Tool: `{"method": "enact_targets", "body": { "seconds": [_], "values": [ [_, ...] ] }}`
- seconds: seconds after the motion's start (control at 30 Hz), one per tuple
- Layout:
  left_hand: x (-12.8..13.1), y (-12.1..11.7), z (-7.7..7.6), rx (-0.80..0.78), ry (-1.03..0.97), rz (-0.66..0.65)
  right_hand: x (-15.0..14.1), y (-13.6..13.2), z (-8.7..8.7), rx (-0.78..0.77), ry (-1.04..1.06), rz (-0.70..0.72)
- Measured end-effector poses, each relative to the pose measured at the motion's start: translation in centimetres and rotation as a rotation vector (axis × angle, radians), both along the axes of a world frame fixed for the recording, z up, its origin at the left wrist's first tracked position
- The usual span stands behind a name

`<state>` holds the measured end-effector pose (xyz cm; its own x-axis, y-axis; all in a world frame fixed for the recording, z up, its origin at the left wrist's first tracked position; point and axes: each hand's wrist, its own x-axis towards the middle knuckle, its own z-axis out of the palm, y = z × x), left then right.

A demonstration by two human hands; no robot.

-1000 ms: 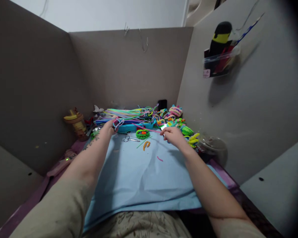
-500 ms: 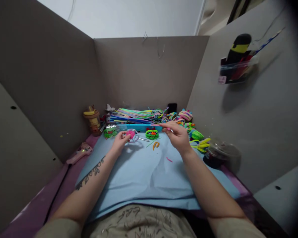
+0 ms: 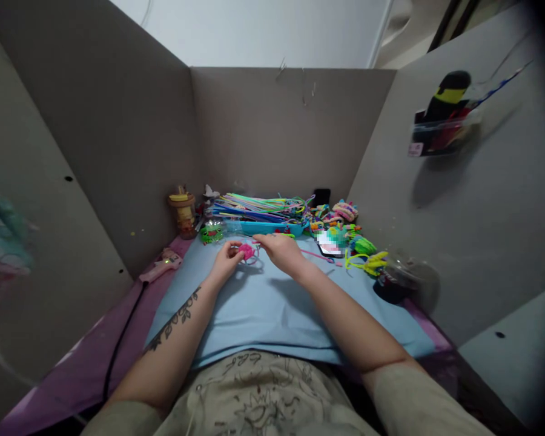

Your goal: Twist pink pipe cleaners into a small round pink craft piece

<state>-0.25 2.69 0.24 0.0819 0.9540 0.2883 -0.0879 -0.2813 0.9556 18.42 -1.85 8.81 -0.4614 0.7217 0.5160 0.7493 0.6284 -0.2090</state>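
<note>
My left hand (image 3: pixel 227 260) pinches a small bright pink coil of fuzzy pipe cleaner (image 3: pixel 246 252). Pale loops hang from the coil's right side. Just to the right, my right hand (image 3: pixel 279 251) is closed at the fingertips on a pink pipe cleaner strand (image 3: pixel 313 253), whose long end trails off behind the hand to the right. The fingertips are close to the coil; whether they touch it I cannot tell. Under and behind my right hand, a green pipe cleaner piece (image 3: pixel 285 235) is mostly hidden.
A blue tray (image 3: pixel 254 228) full of colourful pipe cleaners lies at the back. Finished fuzzy pieces (image 3: pixel 363 245) and a clear-lidded dark tub (image 3: pixel 393 284) stand at the right. A pink glue gun (image 3: pixel 163 265) with a black cord rests at the left. Grey partitions (image 3: pixel 277 133) enclose the table.
My right hand has come left toward the pink coil, and the pink strand now trails behind it. The whole view has shifted, with the scene sliding slightly right.
</note>
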Motion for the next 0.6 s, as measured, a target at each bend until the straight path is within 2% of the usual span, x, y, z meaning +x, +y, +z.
{"method": "enact_targets", "body": {
  "seconds": [0.1,0.23,0.43,0.6],
  "values": [
    [0.0,0.0,0.1,-0.026,0.026,-0.022,0.0,1.7,-2.8,-0.076,0.108,-0.125],
    [0.2,-0.4,0.4,-0.047,0.021,-0.055,-0.1,2.7,-5.3,-0.063,0.353,-0.013],
    [0.2,-0.8,0.8,-0.064,0.042,-0.049,-0.2,2.6,-6.2,-0.178,0.519,0.112],
    [0.3,-0.7,0.6,-0.060,0.069,-0.084,-0.5,2.3,-6.4,-0.245,0.523,0.118]
  ]
}}
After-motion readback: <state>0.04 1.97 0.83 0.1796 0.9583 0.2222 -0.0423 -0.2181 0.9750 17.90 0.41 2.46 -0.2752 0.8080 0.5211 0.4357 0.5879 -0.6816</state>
